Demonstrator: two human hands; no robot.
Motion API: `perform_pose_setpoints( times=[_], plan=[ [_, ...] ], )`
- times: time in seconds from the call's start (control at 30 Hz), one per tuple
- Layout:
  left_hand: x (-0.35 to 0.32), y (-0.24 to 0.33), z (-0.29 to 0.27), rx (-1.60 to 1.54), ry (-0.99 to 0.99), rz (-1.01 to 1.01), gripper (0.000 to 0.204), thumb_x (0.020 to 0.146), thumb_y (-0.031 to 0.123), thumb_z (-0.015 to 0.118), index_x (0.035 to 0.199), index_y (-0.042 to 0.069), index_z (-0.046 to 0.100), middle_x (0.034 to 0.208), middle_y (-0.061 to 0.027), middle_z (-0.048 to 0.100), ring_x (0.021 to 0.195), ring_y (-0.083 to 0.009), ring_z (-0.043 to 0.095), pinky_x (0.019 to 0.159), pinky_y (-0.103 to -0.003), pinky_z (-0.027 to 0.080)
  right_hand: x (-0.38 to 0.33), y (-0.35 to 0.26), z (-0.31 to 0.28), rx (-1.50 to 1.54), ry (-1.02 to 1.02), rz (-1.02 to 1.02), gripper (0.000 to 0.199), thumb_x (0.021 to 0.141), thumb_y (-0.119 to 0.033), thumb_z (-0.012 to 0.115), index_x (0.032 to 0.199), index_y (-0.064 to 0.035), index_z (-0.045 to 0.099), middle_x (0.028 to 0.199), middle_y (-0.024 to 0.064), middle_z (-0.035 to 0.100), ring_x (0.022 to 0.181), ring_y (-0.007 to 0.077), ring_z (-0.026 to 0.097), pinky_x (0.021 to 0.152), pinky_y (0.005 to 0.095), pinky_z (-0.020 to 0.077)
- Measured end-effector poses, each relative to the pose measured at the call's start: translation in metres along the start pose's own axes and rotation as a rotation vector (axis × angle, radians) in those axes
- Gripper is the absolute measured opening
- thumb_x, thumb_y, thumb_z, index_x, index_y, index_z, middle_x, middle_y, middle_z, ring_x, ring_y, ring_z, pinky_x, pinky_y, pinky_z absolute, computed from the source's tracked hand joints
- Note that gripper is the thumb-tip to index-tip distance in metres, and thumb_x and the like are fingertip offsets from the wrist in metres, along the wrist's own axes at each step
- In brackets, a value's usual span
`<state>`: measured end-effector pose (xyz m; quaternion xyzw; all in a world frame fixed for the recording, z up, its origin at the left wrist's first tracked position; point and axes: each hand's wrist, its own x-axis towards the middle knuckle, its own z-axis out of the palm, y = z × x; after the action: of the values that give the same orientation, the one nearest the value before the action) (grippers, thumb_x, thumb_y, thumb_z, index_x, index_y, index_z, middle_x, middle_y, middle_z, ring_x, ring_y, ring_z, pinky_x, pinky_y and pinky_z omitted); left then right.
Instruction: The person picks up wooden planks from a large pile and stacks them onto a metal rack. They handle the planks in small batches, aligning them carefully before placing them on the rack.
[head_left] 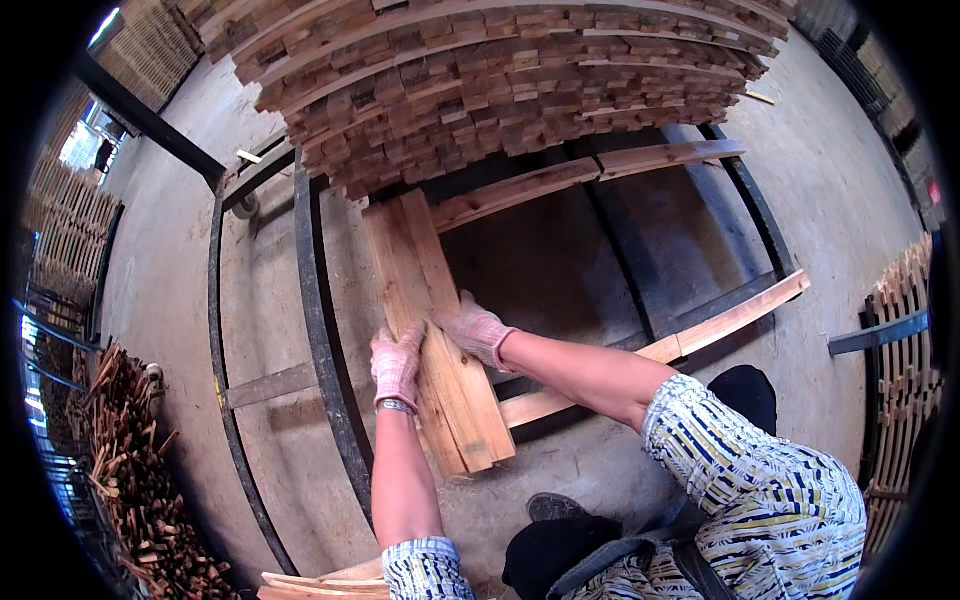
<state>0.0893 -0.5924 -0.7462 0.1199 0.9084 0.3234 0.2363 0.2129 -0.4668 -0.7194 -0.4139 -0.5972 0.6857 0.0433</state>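
Observation:
A few wooden boards [455, 385] lie side by side in front of me, across the left part of a black metal frame [325, 330]. My left hand [396, 366], in a pale pink knit glove, is closed round the boards' left edge. On the opposite edge, a little farther away, my right hand [473, 329] in a matching glove grips them too. Both thumbs rest near the middle of the top faces. The fingers under the boards are hidden. The far ends reach close to the big stack of wood.
A tall stack of short wooden pieces [500, 80] stands on the frame's far side. Wooden strips lie along the frame, one far strip [530, 190] and one near strip [740, 310]. Scrap sticks [135, 470] are heaped at left; slatted wood [900, 360] stands at right.

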Motion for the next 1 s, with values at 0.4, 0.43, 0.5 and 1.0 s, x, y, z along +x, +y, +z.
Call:
perform_pose_setpoints(
  times=[0.4,0.43,0.5,1.0],
  plan=[
    [0.023,0.040,-0.022,-0.466,-0.223,0.002,0.054,0.092,0.015,0.070,0.139,0.000,0.049,0.120,-0.0156,0.067,0.104,-0.0252,0.066,0.091,-0.037,0.054,0.034,-0.021,0.016,-0.033,0.068,0.028,0.085,0.090,-0.048,0.063,0.147,0.0048,0.030,0.125,0.0272,0.063,0.102,0.0342,0.069,0.074,0.0389,0.0581],
    [0.028,0.035,-0.019,-0.457,-0.208,0.022,0.053,0.092,0.015,0.070,0.138,0.000,0.049,0.119,-0.0156,0.067,0.104,-0.0251,0.066,0.090,-0.037,0.054,0.035,-0.016,0.018,-0.065,0.088,-0.011,0.086,0.089,-0.048,0.065,0.147,0.0051,0.030,0.125,0.0270,0.063,0.100,0.0339,0.070,0.072,0.0391,0.0582],
    [0.044,0.022,-0.020,-0.410,-0.181,0.065,0.051,0.092,0.014,0.070,0.137,-0.001,0.050,0.119,-0.0154,0.067,0.103,-0.0250,0.066,0.090,-0.037,0.054,0.034,-0.020,0.021,-0.097,0.079,-0.016,0.090,0.087,-0.049,0.066,0.148,0.0055,0.030,0.126,0.0268,0.062,0.098,0.0337,0.070,0.070,0.0392,0.0585],
    [0.036,0.027,-0.026,-0.426,-0.295,-0.031,0.058,0.091,0.029,0.072,0.135,-0.004,0.052,0.122,-0.0174,0.067,0.102,-0.0252,0.068,0.089,-0.037,0.055,-0.012,-0.006,0.029,-0.007,0.039,0.002,0.082,0.084,-0.029,0.076,0.142,0.0022,0.029,0.123,0.0206,0.059,0.108,0.0265,0.064,0.087,0.0385,0.0569]
  ],
)
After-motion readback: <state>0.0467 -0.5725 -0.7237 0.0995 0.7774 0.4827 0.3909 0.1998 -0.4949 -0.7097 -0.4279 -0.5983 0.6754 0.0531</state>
